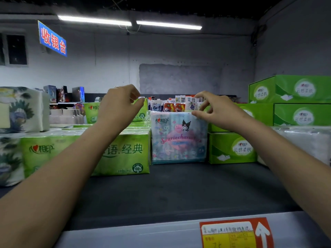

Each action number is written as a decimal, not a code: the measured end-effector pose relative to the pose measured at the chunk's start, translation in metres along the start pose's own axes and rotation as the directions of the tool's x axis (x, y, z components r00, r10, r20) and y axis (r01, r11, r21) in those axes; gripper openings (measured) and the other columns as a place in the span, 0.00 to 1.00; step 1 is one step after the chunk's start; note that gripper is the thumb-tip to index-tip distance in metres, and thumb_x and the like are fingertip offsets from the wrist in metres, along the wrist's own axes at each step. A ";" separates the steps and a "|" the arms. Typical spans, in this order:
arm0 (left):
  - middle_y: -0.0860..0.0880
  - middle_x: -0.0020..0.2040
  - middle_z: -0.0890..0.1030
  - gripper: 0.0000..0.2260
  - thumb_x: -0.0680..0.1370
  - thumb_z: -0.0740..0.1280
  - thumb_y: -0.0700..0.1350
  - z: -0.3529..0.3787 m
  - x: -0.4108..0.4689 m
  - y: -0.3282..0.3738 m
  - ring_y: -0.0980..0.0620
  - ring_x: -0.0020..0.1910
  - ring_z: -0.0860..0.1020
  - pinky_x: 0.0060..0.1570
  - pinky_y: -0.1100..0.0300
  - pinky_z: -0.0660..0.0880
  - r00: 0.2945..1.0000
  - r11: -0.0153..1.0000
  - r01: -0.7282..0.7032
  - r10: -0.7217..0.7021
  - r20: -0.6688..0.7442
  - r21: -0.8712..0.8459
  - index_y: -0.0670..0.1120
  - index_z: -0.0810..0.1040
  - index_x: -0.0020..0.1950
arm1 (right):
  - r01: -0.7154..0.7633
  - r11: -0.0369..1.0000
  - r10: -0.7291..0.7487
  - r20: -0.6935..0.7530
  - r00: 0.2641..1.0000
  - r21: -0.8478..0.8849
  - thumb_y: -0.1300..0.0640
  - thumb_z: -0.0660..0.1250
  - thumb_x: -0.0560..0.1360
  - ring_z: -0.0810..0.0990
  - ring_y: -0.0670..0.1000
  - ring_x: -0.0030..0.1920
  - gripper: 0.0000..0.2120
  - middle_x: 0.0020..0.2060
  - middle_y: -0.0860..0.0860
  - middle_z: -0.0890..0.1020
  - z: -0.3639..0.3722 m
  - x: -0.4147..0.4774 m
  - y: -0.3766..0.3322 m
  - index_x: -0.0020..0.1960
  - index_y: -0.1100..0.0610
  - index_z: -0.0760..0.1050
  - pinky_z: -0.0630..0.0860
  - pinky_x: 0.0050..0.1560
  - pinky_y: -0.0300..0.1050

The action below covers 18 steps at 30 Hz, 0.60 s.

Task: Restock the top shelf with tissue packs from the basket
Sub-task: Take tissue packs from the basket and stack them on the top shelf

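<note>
Pale-blue cartoon pack [179, 138] stands upright on the top shelf [179, 190], long axis left-right. The right hand [213, 111] is nearer, thumb at its top right corner, fingers loosely apart; left hand [120, 104] hovers up-left, loosely curled, empty.

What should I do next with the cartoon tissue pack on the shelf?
Probably lift the right hand away and go for another: the cartoon pack already stands upright on the shelf beside the green pack, and the left hand holds nothing.

Two hands [120, 104] [220, 111], one cartoon pack [179, 138]
</note>
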<state>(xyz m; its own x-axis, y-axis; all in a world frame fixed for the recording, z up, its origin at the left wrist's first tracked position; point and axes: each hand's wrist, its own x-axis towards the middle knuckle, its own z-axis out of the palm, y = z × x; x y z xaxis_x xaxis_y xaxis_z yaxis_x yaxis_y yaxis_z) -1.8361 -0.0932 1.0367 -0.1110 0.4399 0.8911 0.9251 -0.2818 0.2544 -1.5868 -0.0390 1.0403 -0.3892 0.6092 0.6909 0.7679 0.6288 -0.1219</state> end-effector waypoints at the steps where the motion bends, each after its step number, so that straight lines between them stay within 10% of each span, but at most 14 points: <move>1: 0.48 0.47 0.83 0.09 0.77 0.66 0.49 -0.002 0.001 0.001 0.50 0.47 0.80 0.52 0.52 0.77 1.000 1.000 -0.001 0.001 0.004 -0.017 0.44 0.80 0.51 | 0.012 1.000 -0.011 -0.004 1.000 0.003 0.44 0.65 0.76 0.79 0.50 0.48 0.26 0.56 0.50 0.80 -0.003 -0.001 -0.005 0.71 0.51 0.64 0.76 0.50 0.47; 18: 0.52 0.49 0.80 0.12 0.76 0.68 0.40 -0.078 -0.019 0.048 0.60 0.46 0.79 0.44 0.69 0.70 0.981 0.946 -0.082 0.131 0.140 -0.312 0.49 0.78 0.59 | -0.037 0.997 0.046 -0.124 0.991 0.075 0.42 0.64 0.75 0.78 0.45 0.50 0.29 0.57 0.48 0.79 -0.062 -0.055 -0.045 0.72 0.49 0.62 0.73 0.49 0.42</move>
<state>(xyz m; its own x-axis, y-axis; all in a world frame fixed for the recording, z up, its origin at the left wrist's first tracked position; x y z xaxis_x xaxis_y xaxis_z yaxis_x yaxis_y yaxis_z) -1.8181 -0.1815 1.0615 0.0636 0.5143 0.8552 0.7713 -0.5692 0.2849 -1.5687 -0.1306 1.0521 -0.2870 0.5731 0.7676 0.7418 0.6400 -0.2005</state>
